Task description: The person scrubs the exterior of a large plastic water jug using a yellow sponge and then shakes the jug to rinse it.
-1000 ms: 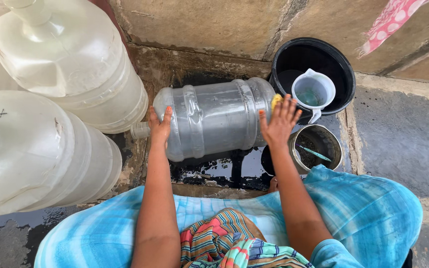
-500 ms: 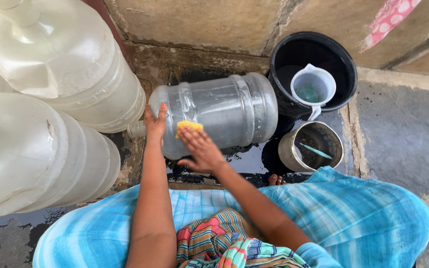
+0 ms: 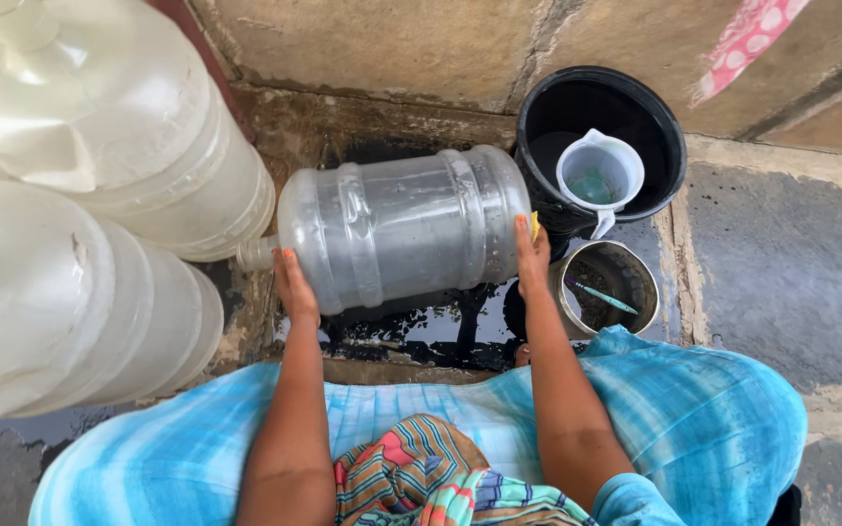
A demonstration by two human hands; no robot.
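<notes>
Clear plastic, ribbed and wet: the big water jug (image 3: 401,229) lies on its side on the dark, soaked floor (image 3: 440,331), neck to my left and base to my right. I judge the step in hand to be washing its outside, with the base end getting the scrub while the jug is steadied.

My left hand (image 3: 294,287) is at the jug's shoulder, beside the neck. The fingers are straight and close together, laid flat against the plastic and not wrapped around anything. My right hand (image 3: 532,255) presses on the base end, fingers extended upward and narrow, pinning a yellow sponge (image 3: 536,226) there; only a sliver of it shows past my fingertips. Both forearms run straight out from my lap, so the jug is clamped between my two palms.

To reach a fresh part of the wall, the next move would call for rolling the jug with the left palm braced so it does not skid on the wet floor.

Just right of the jug's base stands a black bucket (image 3: 669,146) with a white pitcher (image 3: 598,175) in it, and nearer me a metal pot (image 3: 647,282) with a teal brush (image 3: 601,295). Left of the jug, two large white jugs (image 3: 80,107) lie stacked.
</notes>
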